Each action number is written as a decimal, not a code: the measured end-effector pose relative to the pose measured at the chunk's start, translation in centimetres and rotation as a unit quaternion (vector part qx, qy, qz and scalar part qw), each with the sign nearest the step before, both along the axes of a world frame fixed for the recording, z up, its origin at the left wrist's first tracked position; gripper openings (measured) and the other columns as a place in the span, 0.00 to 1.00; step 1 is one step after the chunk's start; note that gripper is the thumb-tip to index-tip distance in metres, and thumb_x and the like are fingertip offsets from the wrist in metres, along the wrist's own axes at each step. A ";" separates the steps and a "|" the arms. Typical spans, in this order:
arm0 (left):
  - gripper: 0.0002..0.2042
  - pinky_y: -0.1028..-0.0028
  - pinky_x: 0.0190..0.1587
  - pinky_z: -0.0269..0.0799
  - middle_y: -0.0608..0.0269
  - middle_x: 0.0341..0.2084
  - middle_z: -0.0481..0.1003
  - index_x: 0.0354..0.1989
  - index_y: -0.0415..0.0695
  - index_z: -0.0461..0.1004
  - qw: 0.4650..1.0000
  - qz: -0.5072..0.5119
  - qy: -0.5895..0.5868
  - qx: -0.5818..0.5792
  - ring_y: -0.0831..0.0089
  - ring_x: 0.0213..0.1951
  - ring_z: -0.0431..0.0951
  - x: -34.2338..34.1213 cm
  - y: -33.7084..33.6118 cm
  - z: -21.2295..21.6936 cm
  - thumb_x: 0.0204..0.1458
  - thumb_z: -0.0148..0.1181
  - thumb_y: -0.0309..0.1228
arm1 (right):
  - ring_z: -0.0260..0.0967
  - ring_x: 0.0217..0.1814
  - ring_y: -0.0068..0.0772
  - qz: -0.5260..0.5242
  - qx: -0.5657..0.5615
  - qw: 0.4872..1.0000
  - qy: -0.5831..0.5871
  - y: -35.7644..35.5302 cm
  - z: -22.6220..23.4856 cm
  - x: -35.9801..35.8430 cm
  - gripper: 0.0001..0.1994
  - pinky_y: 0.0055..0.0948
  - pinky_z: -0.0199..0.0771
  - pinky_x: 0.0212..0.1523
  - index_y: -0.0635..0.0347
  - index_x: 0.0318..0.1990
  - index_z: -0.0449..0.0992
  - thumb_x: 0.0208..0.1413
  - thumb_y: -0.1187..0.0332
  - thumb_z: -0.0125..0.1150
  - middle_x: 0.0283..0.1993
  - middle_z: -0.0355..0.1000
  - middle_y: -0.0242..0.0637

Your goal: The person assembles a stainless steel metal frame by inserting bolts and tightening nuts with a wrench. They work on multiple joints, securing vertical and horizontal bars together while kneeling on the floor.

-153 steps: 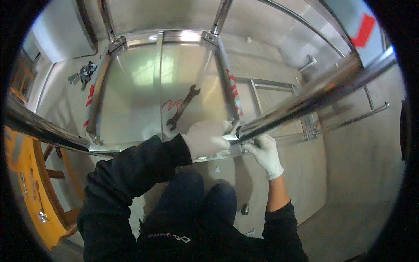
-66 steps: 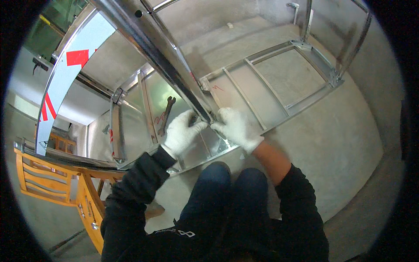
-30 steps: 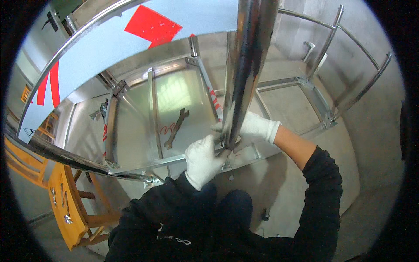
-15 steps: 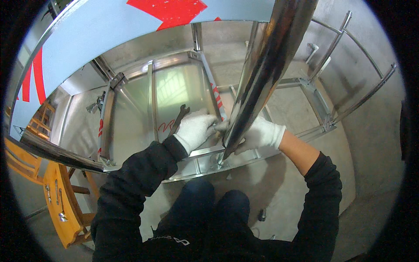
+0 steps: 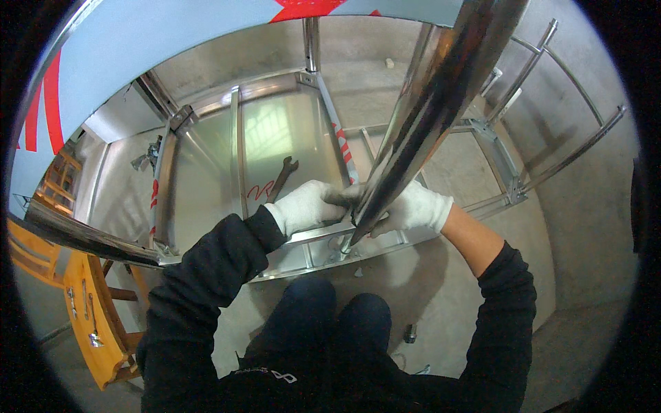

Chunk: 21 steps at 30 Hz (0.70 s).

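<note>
Concrete floor, steel post!
Left hand curls beside it, hold unclear; right hand wraps it opposite, apparently steadying.

There are two gloved hands, a left grip and a right grip, with one thick metal tube angling down between them and one wrench just beyond the left grip. One wooden chair, well left of the left grip, bears three slim tools. One small dark cylinder lies below the right grip, and one cluster of metal parts, too jumbled to count, sits left of the left grip.
</note>
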<state>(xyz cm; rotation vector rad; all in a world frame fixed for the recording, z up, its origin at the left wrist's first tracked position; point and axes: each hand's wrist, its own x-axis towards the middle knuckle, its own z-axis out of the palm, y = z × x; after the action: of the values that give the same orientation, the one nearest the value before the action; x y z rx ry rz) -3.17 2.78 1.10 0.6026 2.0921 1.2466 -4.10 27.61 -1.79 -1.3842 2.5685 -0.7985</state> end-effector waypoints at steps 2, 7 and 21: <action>0.13 0.72 0.39 0.71 0.56 0.27 0.78 0.42 0.35 0.78 0.998 0.025 -0.053 0.028 0.75 0.32 0.76 0.0 0.1 0.2 0.49 0.60 0.28 | 0.73 0.30 0.50 -0.012 -0.007 0.999 -0.031 0.6 -1.4 -0.3 0.18 0.42 0.73 0.32 0.48 0.36 0.81 0.37 0.52 0.72 0.26 0.74 0.43; 0.11 0.76 0.33 0.68 0.64 0.24 0.76 0.40 0.35 0.78 0.993 0.034 -0.103 0.049 0.80 0.27 0.72 -0.8 -0.5 -1.2 0.50 0.60 0.26 | 0.73 0.30 0.50 0.004 -0.024 0.999 -0.030 0.1 -0.8 -0.3 0.18 0.42 0.73 0.32 0.47 0.37 0.81 0.36 0.53 0.72 0.26 0.74 0.43; 0.07 0.78 0.26 0.65 0.68 0.21 0.74 0.36 0.36 0.80 0.987 0.083 -0.114 0.070 0.83 0.23 0.69 0.0 0.3 -0.7 0.52 0.60 0.25 | 0.72 0.44 0.28 -0.011 0.043 0.988 -0.146 0.3 0.1 0.1 0.41 0.28 0.76 0.48 0.52 0.66 0.63 0.40 0.75 0.74 0.44 0.73 0.34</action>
<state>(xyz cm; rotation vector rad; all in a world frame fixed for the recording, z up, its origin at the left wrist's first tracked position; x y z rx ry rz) -3.18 3.04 0.36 0.3307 1.9048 1.4927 -3.96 27.88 -1.69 -1.1241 2.3659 -0.8148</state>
